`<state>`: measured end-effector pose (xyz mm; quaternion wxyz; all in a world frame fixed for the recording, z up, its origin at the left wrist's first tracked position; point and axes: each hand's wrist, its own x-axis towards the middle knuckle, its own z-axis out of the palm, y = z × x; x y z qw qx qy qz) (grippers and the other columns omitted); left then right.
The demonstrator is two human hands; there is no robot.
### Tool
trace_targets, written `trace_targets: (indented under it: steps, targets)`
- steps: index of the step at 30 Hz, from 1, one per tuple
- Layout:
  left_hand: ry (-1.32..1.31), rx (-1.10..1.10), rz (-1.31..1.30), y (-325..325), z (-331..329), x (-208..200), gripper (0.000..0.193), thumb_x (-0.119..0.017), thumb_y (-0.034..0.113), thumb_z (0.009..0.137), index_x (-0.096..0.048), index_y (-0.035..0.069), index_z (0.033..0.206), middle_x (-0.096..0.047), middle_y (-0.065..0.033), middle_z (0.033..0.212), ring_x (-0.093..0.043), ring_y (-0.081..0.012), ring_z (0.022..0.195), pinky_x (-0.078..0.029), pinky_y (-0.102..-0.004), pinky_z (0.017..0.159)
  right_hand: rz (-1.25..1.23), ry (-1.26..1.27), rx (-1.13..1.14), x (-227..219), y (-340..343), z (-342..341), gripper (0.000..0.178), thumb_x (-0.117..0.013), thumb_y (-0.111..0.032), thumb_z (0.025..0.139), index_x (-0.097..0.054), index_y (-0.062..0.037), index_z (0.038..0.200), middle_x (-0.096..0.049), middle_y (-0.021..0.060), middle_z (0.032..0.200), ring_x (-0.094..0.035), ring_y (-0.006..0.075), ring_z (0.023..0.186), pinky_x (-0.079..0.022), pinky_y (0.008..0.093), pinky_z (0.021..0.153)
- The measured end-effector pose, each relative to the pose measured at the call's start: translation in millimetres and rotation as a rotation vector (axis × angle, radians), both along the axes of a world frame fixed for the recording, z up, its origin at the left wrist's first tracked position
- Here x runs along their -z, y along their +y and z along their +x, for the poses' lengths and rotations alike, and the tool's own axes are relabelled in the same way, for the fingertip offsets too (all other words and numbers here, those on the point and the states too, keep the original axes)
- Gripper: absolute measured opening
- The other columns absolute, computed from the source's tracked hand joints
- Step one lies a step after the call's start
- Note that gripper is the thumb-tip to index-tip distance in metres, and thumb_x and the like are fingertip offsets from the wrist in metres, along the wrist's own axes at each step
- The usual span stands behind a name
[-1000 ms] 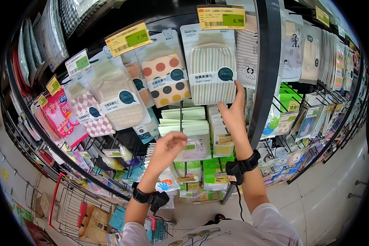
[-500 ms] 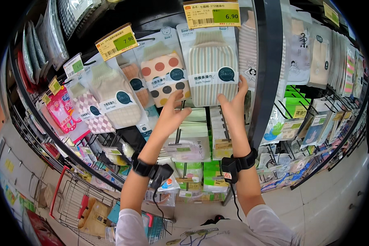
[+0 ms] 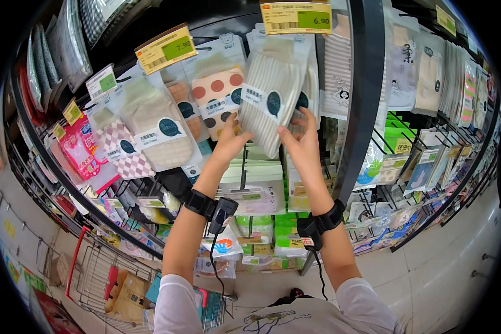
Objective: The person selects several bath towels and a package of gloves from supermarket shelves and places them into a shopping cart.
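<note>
Hands raised: left hand (image 3: 232, 141) and right hand (image 3: 299, 141) grasp striped towel pack (image 3: 270, 94) at twelve o'clock; polka-dot pack (image 3: 217, 94) hangs at nine.

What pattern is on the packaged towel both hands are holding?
Fine cream-and-beige vertical stripes on the striped towel pack; head view.

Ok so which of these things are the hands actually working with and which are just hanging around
In hand:
- striped cloth packet, tilted on its hook
- left hand, at the packet's lower left edge
- right hand, at its lower right edge

Just about:
- dotted packet
- checked pink packet
- yellow price tags
- shopping cart
</note>
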<state>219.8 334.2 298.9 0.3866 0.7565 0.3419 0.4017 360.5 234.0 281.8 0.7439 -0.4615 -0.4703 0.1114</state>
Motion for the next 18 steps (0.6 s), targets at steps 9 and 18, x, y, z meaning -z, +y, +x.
trace_targets:
  steps: [9, 18]
  targets:
    - [-0.045, 0.026, -0.020, -19, -35, -1, 0.071, -0.060, 0.023, 0.071, -0.024, 0.001, 0.129, -0.033, -0.0243, 0.126, -0.040, -0.0335, 0.112, -0.036, -0.0356, 0.089, -0.098, -0.173, 0.043, 3, 7, -18, 0.034, -0.055, -0.015, 0.075, -0.047, 0.0053, 0.101, -0.060, 0.0144, 0.074, -0.058, 0.0194, 0.064, -0.042, 0.0299, 0.056]
    - [-0.199, 0.066, 0.047, -49, -57, -9, 0.058, -0.049, 0.036, 0.083, -0.035, -0.004, 0.122, -0.045, -0.0220, 0.114, -0.046, -0.0246, 0.103, -0.036, -0.0305, 0.087, 0.218, 0.085, -0.102, -37, -67, -39, 0.023, -0.043, -0.003, 0.077, -0.048, 0.0061, 0.098, -0.058, 0.0082, 0.080, -0.051, 0.0076, 0.071, -0.039, 0.0205, 0.064]
